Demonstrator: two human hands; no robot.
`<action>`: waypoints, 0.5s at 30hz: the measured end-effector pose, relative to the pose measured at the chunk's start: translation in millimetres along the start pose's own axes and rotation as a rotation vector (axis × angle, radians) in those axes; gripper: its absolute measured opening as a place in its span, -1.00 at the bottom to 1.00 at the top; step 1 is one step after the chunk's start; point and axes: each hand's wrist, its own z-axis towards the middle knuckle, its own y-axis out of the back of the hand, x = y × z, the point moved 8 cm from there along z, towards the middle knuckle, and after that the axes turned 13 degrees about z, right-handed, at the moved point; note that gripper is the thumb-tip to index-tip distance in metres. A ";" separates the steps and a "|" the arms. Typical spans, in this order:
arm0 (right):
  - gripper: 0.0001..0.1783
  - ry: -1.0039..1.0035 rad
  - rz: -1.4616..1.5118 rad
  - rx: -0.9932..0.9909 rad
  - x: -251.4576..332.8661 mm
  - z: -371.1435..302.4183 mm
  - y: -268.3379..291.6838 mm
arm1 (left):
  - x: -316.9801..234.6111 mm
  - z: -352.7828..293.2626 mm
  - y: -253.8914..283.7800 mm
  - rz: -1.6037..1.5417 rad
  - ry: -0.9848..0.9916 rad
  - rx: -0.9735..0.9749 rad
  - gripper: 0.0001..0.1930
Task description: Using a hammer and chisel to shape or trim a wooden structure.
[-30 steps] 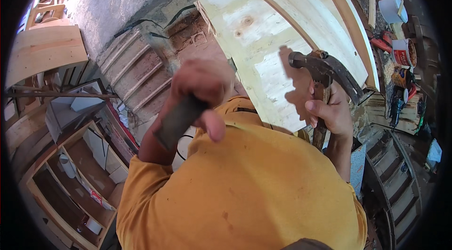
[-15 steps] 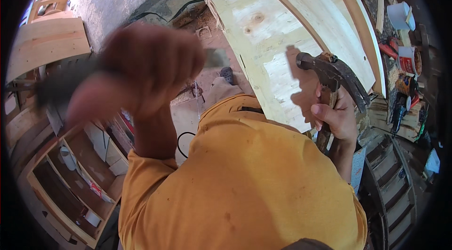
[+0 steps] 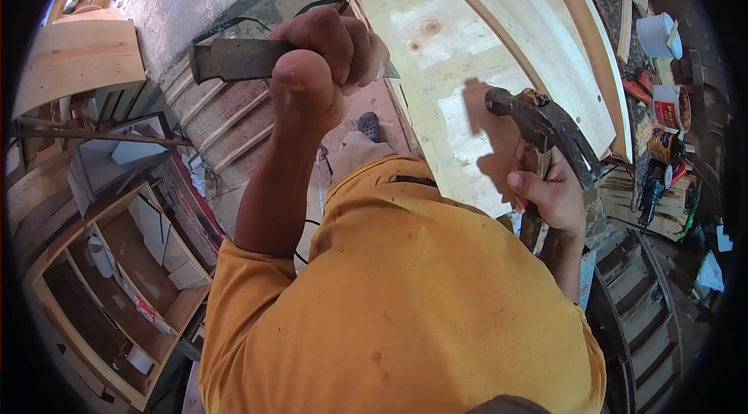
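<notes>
My left hand is raised in front of me, closed in a fist around a flat grey knife-like tool. One broad, flared end sticks out on the thumb side. A thin pointed tip shows past the fingers; its exact kind is unclear. On the right, my right hand grips a claw hammer by the handle just below its head, with the dark claw curving to the right. Beyond the hammer lies a pale plywood panel, on which the hand and hammer cast a shadow.
Curved wooden pieces rest on the panel. Along the right stand a white bucket, a paint tin and a drill-like tool. A wooden frame with compartments sits at lower left, a slatted rack at lower right.
My left hand, blurred before, has moved right and away from the camera, the tool now clearly visible in it. My right hand with the hammer has barely moved.
</notes>
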 end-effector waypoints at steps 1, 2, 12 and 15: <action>-0.74 0.006 0.014 -0.003 0.5 -0.7 0.0 | 1.4 -0.8 0.3 0.012 -0.014 0.027 -0.28; -0.74 0.007 0.012 -0.001 0.8 -0.9 1.1 | 2.0 -1.9 -0.9 0.026 -0.028 0.050 -0.28; -0.90 0.860 -0.324 0.076 203.2 -31.2 -69.3 | 14.3 26.3 -41.5 0.338 0.329 0.162 -0.44; -0.84 0.998 -0.769 0.176 254.3 -15.1 -78.1 | 10.4 31.6 -42.0 0.416 0.430 0.161 -0.45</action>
